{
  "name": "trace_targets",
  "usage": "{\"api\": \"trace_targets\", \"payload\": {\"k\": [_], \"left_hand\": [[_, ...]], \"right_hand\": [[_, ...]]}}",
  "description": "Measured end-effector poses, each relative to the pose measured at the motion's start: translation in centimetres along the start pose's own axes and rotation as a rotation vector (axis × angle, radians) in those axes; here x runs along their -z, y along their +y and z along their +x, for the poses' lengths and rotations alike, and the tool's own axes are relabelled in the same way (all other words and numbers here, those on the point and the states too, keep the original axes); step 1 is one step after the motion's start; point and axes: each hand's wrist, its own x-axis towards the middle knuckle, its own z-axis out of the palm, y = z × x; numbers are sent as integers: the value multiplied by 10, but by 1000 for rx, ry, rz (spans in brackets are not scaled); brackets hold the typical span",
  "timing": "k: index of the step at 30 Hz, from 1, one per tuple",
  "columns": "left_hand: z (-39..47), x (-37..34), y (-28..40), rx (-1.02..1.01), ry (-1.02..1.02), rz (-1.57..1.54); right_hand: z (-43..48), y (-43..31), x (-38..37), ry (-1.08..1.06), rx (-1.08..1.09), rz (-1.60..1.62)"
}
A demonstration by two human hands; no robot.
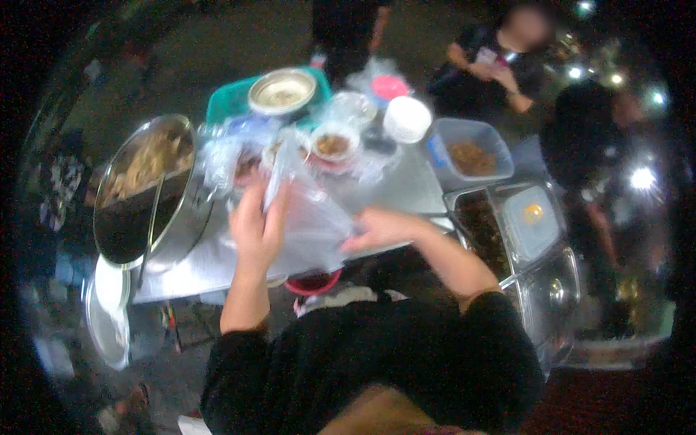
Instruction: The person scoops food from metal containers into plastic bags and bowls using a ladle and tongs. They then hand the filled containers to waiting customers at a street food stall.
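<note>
A thin translucent plastic bag (312, 212) is stretched between my two hands above a metal table. My left hand (258, 212) grips its upper left part, fingers pointing away from me. With fingertips closed on the bag's right edge, my right hand (378, 225) reaches in from the right. Just beyond the bag stands a white bowl of brown food (333, 145), and more clear plastic bags (217, 157) lie to its left. Motion blur hides the bag's opening and whether anything is inside it.
A large steel pot (190, 234) with food and a ladle stands left. Behind are a teal basket (217, 103) and stacked white bowls (408, 119). At right are a plastic tub of food (473, 155) and metal trays (508, 217). A person (489, 70) stands beyond.
</note>
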Motion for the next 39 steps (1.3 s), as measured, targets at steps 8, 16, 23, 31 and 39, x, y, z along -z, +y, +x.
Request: {"api": "trace_targets", "payload": {"k": [8,16,23,31,39], "left_hand": [[-16,-95,-40,488,-285,-212],[-134,-107,28,22,66,454],[-188,-85,59,264,-247,61],[-194,-90,27,-183,-343,262],[-122,-6,-111,457,-192,-29]], "right_hand": [[-119,57,-4,400,-212,521],[-149,74,-74,562,-317,690],[-122,53,-124,519,-136,826],[-107,90,-114,351,17,1858],[-105,143,-80,781,6,687]]}}
